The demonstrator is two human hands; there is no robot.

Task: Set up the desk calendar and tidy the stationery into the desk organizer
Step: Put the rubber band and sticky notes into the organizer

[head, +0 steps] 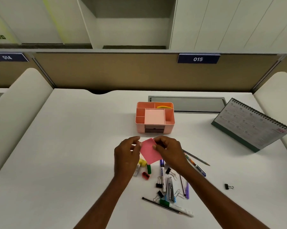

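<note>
Both hands pinch the pink square pad of sticky notes (150,152) by opposite edges, the left hand (128,152) at its left side and the right hand (169,149) at its top corner, just in front of the pink plastic desk organizer (154,128). Square the pad to the pale centre bay before lowering it (the rim walls look snug). The white table (73,146) lies bare to the left. Loose pens and clips (166,184) lie under the wrists, and the spiral-bound desk calendar (250,124) stands well apart on the right.

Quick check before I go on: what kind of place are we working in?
Probably a shared office or study room with numbered cubicle desks: a tan partition behind the desk, a 014 plate and a 015 plate on it, and shelving above.
</note>
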